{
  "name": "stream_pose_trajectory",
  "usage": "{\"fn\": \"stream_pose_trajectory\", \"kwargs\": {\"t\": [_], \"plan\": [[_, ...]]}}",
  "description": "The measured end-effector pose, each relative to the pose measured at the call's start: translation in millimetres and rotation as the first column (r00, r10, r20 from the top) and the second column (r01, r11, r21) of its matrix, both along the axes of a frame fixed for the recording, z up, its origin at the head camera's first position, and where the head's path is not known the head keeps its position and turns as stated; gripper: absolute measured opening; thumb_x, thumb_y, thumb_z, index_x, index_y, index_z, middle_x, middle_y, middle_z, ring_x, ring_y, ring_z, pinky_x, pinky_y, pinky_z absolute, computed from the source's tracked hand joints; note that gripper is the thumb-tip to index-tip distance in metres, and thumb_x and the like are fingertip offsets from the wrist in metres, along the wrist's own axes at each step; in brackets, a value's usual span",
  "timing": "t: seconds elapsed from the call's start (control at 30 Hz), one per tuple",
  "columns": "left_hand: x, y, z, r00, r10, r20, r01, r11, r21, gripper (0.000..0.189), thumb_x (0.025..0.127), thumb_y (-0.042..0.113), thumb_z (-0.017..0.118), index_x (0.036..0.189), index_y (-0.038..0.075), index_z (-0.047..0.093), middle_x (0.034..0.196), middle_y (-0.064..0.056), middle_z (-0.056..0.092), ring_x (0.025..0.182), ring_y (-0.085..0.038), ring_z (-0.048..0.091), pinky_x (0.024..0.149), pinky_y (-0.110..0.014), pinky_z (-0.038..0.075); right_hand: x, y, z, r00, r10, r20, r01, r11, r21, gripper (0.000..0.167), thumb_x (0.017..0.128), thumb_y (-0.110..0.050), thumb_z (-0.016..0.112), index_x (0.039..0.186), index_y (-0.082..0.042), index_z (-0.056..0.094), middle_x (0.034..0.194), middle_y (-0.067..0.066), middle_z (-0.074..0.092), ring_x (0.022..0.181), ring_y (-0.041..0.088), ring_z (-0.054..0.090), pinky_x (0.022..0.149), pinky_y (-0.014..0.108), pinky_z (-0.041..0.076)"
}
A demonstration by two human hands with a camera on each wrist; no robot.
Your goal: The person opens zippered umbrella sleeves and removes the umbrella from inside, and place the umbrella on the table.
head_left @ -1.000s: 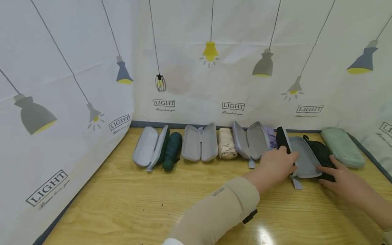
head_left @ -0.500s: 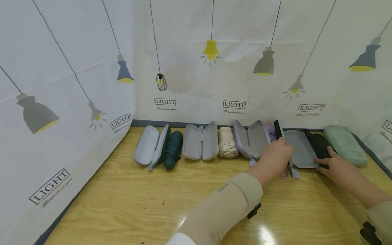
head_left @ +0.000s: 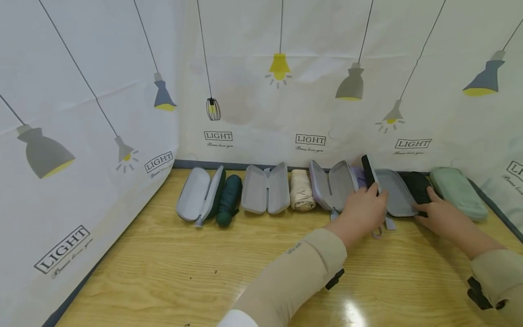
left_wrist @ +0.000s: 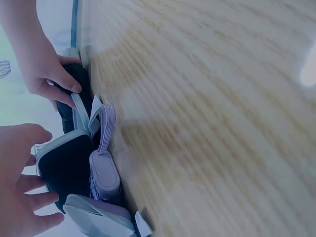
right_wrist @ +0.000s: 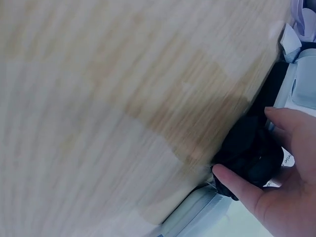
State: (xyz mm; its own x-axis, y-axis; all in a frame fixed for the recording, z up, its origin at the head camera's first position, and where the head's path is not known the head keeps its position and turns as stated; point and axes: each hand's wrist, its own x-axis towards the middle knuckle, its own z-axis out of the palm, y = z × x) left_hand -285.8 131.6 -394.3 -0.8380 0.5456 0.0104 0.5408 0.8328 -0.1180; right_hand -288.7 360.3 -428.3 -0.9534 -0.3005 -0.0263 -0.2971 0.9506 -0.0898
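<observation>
In the head view, my left hand (head_left: 365, 208) is at the upright black lid (head_left: 369, 171) of an opened case with a grey lining (head_left: 394, 193). The left wrist view has its fingers spread, fingertips touching the lid's black outer face (left_wrist: 66, 168). My right hand (head_left: 441, 218) grips a black folded umbrella (head_left: 416, 187) lying against the case's right side. The right wrist view shows thumb and finger on either side of the black umbrella (right_wrist: 249, 153). Left of the lid is a purple folded umbrella (left_wrist: 105, 173), mostly hidden by my hand in the head view.
Along the wall stand opened cases: purple (head_left: 335, 186), grey-lined (head_left: 266, 190) and dark green (head_left: 200, 193). Among them lie a beige folded umbrella (head_left: 302, 190) and a dark green one (head_left: 229, 200). A closed mint case (head_left: 458, 193) is at far right on the wooden table (head_left: 184, 272).
Both hands have shifted the black case and black umbrella back toward the wall and slightly left. The purple umbrella's strap loop now shows below my left hand.
</observation>
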Motion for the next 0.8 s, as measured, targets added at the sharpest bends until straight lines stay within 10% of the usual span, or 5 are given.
{"fn": "stream_pose_trajectory", "kwargs": {"t": [0.3, 0.4, 0.53, 0.67, 0.8], "plan": [[-7.5, -5.9, -2.1, 0.999, 0.0, 0.053, 0.0, 1.0, -0.007, 0.071, 0.095, 0.055, 0.052, 0.155, 0.037, 0.019, 0.16, 0.008, 0.015, 0.139, -0.014, 0.03, 0.104, -0.038, 0.037, -7.1, -7, 8.1, 0.998, -0.032, 0.052, 0.031, 0.999, 0.024, 0.04, 0.09, -0.013, 0.065, 0.121, 0.012, 0.061, 0.131, 0.059, 0.014, 0.117, 0.067, 0.032, 0.091, 0.071, 0.033], [-8.9, -6.6, -1.0, 0.995, 0.013, 0.098, -0.013, 1.0, 0.0, 0.072, 0.094, 0.055, 0.054, 0.154, 0.039, 0.018, 0.16, 0.01, 0.014, 0.141, -0.014, 0.026, 0.107, -0.039, 0.033, -5.2, -4, 9.8, 0.996, -0.025, 0.083, 0.027, 0.999, -0.026, 0.042, 0.091, -0.01, 0.063, 0.125, 0.012, 0.057, 0.133, 0.058, 0.011, 0.094, 0.054, 0.058, 0.072, 0.055, 0.049], [-8.9, -9.1, -0.2, 0.995, 0.015, 0.102, -0.016, 1.0, 0.007, 0.067, 0.094, 0.055, 0.054, 0.152, 0.04, 0.024, 0.158, 0.009, 0.019, 0.138, -0.013, 0.029, 0.107, -0.04, 0.033, -2.5, 4, 13.9, 0.988, -0.055, 0.146, 0.071, 0.992, -0.101, 0.051, 0.093, -0.01, 0.059, 0.136, 0.014, 0.044, 0.136, 0.054, 0.01, 0.054, 0.025, 0.058, 0.048, 0.034, 0.038], [-5.4, -17.4, -0.8, 0.998, -0.017, 0.064, 0.015, 0.999, 0.029, 0.06, 0.095, 0.055, 0.053, 0.148, 0.037, 0.033, 0.15, 0.007, 0.033, 0.133, -0.014, 0.038, 0.104, -0.04, 0.036, -2.1, 17, 20.6, 0.984, -0.144, 0.106, 0.149, 0.988, -0.046, 0.059, 0.095, -0.018, 0.058, 0.139, 0.015, 0.037, 0.135, 0.049, 0.026, 0.087, 0.048, 0.059, 0.066, 0.051, 0.049], [1.4, -27.8, 2.4, 0.999, -0.035, 0.038, 0.034, 0.999, 0.023, 0.045, 0.096, 0.053, 0.052, 0.139, 0.037, 0.045, 0.136, 0.009, 0.047, 0.122, -0.013, 0.047, 0.099, -0.039, 0.04, -0.9, 30, 18.5, 0.954, -0.297, 0.039, 0.298, 0.954, -0.026, 0.061, 0.095, -0.021, 0.057, 0.134, 0.021, 0.037, 0.127, 0.047, 0.033, 0.111, 0.064, 0.037, 0.088, 0.07, 0.036]]}}
